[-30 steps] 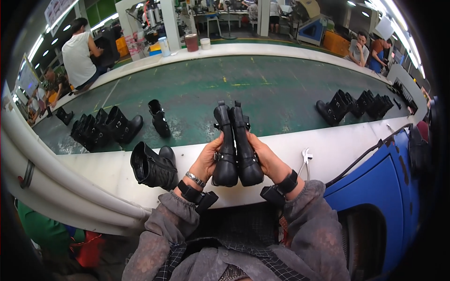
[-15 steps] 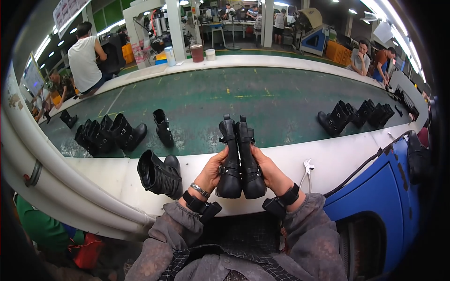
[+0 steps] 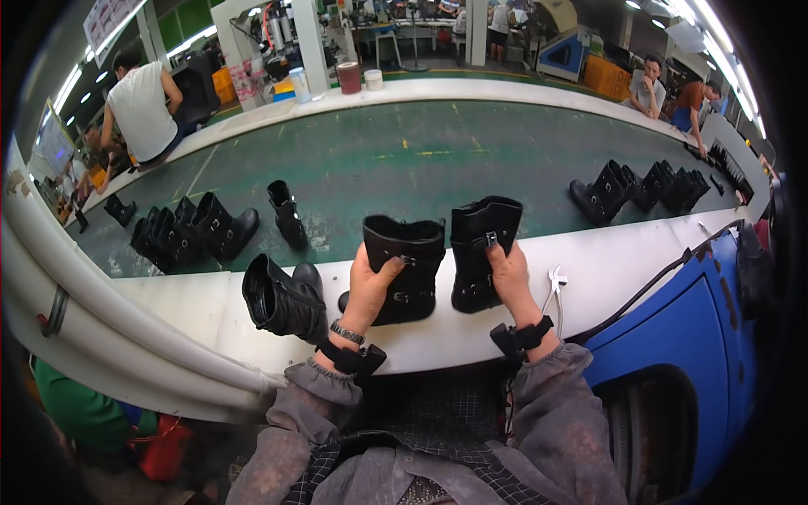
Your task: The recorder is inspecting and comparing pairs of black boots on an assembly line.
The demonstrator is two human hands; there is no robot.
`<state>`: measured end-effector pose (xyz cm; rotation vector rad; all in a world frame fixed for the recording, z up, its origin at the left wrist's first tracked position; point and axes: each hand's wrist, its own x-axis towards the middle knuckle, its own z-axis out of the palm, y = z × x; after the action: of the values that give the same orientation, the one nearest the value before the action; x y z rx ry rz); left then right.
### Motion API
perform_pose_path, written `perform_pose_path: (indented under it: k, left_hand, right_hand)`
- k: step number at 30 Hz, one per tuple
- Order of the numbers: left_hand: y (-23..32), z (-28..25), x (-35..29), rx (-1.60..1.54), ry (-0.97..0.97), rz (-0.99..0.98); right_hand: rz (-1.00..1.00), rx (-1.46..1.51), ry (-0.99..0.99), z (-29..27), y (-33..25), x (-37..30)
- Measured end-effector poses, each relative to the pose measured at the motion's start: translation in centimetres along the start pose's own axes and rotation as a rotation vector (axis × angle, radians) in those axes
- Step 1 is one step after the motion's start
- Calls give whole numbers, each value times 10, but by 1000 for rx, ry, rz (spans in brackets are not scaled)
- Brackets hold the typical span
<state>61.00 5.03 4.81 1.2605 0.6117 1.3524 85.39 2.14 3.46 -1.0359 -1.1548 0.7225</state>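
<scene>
My left hand (image 3: 370,288) is closed around a black buckled boot (image 3: 412,273), its thumb over the strap. A second black boot (image 3: 481,244) is in my right hand (image 3: 510,278), with the thumb next to a metal buckle. The two boots are held apart above the white table edge (image 3: 589,269), their shaft openings upward. Left of them a black quilted boot (image 3: 282,295) stands on the white surface. Metal pincers (image 3: 554,290) lie close to my right wrist.
Black boots stand in a group (image 3: 198,227) at left and another (image 3: 640,194) at right on the green belt (image 3: 337,168); a single boot (image 3: 286,215) stands between. A blue machine (image 3: 673,337) borders my right side, white pipes (image 3: 126,303) my left. Several people sit or stand beyond.
The two boots were pressed together with toes toward me; now they are separated and turned, with shaft openings and buckled sides showing. My hands have moved apart.
</scene>
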Motion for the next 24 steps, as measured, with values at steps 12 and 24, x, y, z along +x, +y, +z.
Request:
perform_pose_path:
  k: [12, 24]
  left_hand:
    - [-8, -18, -13, 199, -234, -187]
    - [-8, -14, -20, 321, -190, -136]
  right_hand:
    - [55, 50, -219, -37, 12, -5]
    - [1, 2, -247, -45, 17, -9]
